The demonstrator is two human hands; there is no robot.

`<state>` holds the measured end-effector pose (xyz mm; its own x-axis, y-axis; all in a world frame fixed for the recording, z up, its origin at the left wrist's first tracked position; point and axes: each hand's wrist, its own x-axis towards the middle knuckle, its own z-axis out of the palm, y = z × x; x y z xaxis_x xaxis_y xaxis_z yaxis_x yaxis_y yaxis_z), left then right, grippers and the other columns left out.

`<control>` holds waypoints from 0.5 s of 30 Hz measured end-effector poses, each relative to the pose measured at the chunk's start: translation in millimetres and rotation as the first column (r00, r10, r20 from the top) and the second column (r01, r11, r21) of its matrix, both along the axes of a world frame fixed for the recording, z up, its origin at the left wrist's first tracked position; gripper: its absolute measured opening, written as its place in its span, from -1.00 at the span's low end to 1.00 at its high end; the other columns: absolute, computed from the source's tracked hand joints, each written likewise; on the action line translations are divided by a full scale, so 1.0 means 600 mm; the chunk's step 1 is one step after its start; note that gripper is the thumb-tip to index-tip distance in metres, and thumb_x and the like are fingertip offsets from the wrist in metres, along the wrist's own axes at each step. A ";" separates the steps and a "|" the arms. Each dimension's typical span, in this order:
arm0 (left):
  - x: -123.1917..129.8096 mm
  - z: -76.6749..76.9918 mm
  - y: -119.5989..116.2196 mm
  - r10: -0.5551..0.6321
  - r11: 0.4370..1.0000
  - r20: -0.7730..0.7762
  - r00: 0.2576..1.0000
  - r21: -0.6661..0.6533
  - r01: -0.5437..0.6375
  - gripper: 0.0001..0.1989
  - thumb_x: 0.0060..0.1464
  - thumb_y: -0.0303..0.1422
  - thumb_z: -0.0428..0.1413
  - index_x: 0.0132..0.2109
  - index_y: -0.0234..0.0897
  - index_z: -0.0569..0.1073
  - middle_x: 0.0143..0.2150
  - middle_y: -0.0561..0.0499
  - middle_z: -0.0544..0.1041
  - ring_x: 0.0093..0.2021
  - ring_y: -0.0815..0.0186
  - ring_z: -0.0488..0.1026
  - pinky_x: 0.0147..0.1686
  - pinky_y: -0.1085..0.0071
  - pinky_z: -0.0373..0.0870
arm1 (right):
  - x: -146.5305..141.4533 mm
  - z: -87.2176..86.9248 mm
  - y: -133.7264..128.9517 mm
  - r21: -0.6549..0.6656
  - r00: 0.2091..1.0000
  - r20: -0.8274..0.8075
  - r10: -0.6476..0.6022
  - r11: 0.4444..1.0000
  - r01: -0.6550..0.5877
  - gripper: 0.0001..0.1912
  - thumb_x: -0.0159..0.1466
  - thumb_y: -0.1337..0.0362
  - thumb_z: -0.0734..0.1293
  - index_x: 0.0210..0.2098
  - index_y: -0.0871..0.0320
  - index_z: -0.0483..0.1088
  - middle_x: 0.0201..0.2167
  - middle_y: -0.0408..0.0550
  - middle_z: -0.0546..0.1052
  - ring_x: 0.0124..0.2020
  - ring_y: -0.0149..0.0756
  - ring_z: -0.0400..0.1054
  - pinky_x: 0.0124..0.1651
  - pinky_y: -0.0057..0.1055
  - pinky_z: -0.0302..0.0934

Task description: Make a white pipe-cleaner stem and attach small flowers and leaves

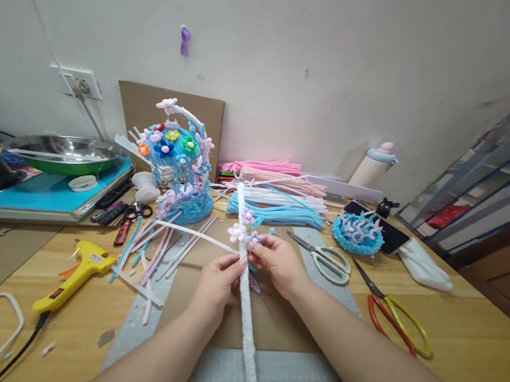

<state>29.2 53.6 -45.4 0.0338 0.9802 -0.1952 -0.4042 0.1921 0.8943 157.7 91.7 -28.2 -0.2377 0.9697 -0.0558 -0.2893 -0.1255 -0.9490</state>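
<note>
A long white fuzzy wrapped stem [247, 321] runs upright between my hands, its lower end reaching the bottom of the view. My left hand [219, 278] pinches it about midway. A loose white pipe cleaner [198, 233] stretches leftward from that spot. My right hand [280, 265] is closed, thumb and forefinger at a small bluish-lilac flower [254, 237] against the stem's right side; the fingertips hide its lower part. Just above sit a pale pink flower [236, 233] and a lilac flower [247, 216]. A thin leaf-shaped lilac piece [255, 284] shows below my right hand.
Behind stands a flowered blue pipe-cleaner piece [172, 149] beside pipe-cleaner bundles [281, 200]. At left lie a yellow glue gun [77, 272] and loose strips [156, 260]. Pale-handled scissors [330, 263], red-and-yellow-handled scissors [398, 324] and a blue coral-like dish [357, 235] are at right.
</note>
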 end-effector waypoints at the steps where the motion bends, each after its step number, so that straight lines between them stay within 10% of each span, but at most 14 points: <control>1: 0.001 0.000 0.000 -0.002 1.000 -0.002 1.000 0.001 0.002 -0.74 -0.26 -0.28 0.29 -0.37 -0.36 0.56 -0.58 0.04 0.44 -0.59 0.46 0.27 -0.57 0.52 0.14 | -0.001 0.001 0.000 0.011 1.000 0.017 -0.020 1.000 0.020 -0.68 -0.07 0.14 0.48 -0.45 0.23 0.39 -0.63 -0.16 0.42 -0.62 -0.49 0.19 -0.56 -0.52 0.02; 15: 0.003 -0.001 0.000 -0.001 1.000 -0.015 1.000 0.004 0.001 -0.65 -0.30 -0.22 0.30 -0.34 -0.38 0.57 -0.61 0.04 0.44 -0.58 0.40 0.34 -0.57 0.49 0.22 | 0.001 0.002 0.001 -0.072 0.998 -0.067 -0.014 0.997 0.009 -0.67 -0.10 0.17 0.50 -0.49 0.23 0.35 -0.63 -0.16 0.42 -0.60 -0.50 0.22 -0.56 -0.56 0.01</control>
<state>31.0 53.7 -45.9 0.0317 0.9809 -0.1917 -0.3906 0.1887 0.9010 158.2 92.2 -27.1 -0.2320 0.9665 -0.1097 -0.3543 -0.1889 -0.9159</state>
